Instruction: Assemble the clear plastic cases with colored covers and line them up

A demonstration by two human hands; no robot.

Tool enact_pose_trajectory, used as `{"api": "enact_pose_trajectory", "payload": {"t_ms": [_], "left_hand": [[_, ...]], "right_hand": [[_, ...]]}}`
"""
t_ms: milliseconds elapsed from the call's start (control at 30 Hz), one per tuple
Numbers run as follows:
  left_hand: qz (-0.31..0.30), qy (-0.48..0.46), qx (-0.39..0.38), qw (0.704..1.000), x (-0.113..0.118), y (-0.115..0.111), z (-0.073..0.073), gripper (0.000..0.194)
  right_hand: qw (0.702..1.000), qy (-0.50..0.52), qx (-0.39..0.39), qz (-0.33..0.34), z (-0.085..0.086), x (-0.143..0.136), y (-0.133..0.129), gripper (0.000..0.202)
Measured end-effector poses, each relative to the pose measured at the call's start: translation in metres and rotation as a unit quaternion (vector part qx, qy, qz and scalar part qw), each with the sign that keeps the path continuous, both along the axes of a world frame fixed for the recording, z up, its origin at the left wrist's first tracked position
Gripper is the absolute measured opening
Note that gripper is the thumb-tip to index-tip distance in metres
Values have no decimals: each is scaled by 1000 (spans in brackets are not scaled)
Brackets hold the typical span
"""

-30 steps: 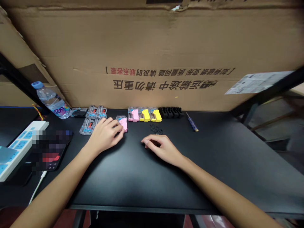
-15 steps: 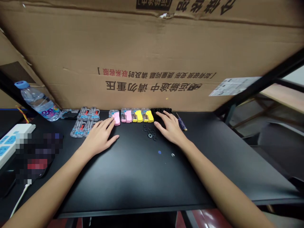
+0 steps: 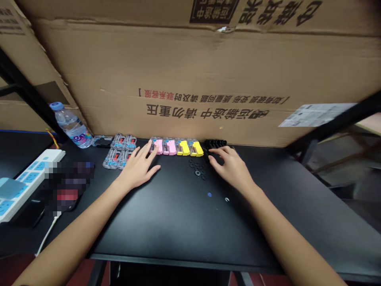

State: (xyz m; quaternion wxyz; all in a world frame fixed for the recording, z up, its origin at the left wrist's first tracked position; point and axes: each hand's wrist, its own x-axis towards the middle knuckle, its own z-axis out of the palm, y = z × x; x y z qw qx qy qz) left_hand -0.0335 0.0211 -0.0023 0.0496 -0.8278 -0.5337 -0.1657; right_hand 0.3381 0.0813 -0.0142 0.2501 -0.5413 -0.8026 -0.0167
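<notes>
- While both forearms stretched across the black table (image 3: 166, 222), the left hand (image 3: 138, 169) lay flat and spread, holding nothing, its fingertips touching the nearer pink toy piece (image 3: 157, 146) at the left end of the row.
- At one o'clock from that hand, a second pink piece (image 3: 170, 147) and two yellow pieces (image 3: 190, 148) sat side by side, touching one another, just short of the cardboard wall (image 3: 190, 79) that closed off the table's far edge.
- The right hand (image 3: 233, 167) rested with fingers loosely curled and apart over the black block of parts (image 3: 214, 143); whether it gripped any of them could not be told.
- At nine o'clock from the right hand, a cluster of small black rings (image 3: 198, 169) lay loose, well clear of the row.
- A blue dot (image 3: 209, 194) and a small ring (image 3: 227, 199) lay near the right wrist, at six o'clock from the rings.
- Clear plastic pieces (image 3: 119, 151) crowded the ten o'clock side of the left hand, with a water bottle (image 3: 71, 126) lying beyond them.
- A white power strip (image 3: 26, 180) and a blurred dark object (image 3: 67, 186) filled the table's left edge.
- Between the two forearms and toward the near edge, the table top was bare and open.
- A black frame bar (image 3: 333, 125) slanted across the far right corner.
</notes>
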Motion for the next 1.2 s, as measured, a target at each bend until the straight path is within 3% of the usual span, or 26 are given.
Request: {"api": "enact_pose_trajectory", "payload": {"t_ms": [167, 233, 333, 500, 667, 767, 867, 1067, 1200], "left_hand": [[105, 6, 42, 994, -16, -6, 34, 41], [165, 30, -6, 986, -25, -4, 38, 32], [216, 76, -77, 970, -34, 1, 32, 29], [183, 87, -81, 976, -27, 1, 14, 32], [80, 41, -94, 991, -5, -9, 12, 28], [-2, 9, -103, 995, 4, -15, 17, 25], [-46, -40, -77, 995, 7, -18, 23, 25], [15, -116, 14, 993, -1, -14, 31, 23], [64, -110, -24, 992, -10, -9, 28, 23]], "right_hand": [[998, -24, -57, -16, 0, -4, -2, 39], [997, -29, -69, -25, 1, -4, -2, 34], [995, -40, -65, -58, 5, -4, -2, 23], [993, 82, -6, -89, 23, -17, -13, 22], [981, 190, -38, 26, 35, -53, -38, 26], [976, 166, -96, 107, 30, -71, -51, 21], [977, 112, -107, 145, 20, -78, -58, 19], [979, 17, -74, 188, 12, -73, -55, 28], [979, 35, -67, 189, 15, -71, -55, 28]]}}
